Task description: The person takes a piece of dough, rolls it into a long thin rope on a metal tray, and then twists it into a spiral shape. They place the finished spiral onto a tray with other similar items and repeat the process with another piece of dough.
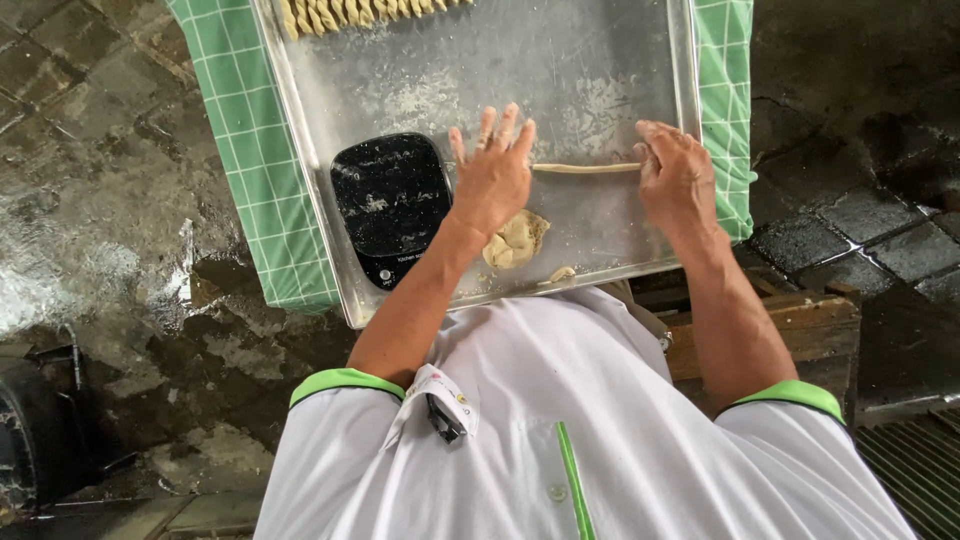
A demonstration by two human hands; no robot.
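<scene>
**Both palms on a dough rope**

Your left hand (492,175) lies flat, fingers spread, pressing one end of the dough rope (585,168). Your right hand (676,175) covers the other end, fingers loosely curved, gripping nothing. The rope runs straight between them across the tray (560,70). At 6 o'clock from the left hand sits a dough lump (517,241); at 9 o'clock, a black scale (390,205). Twisted pieces (350,12) line the tray's 12 o'clock edge.
</scene>
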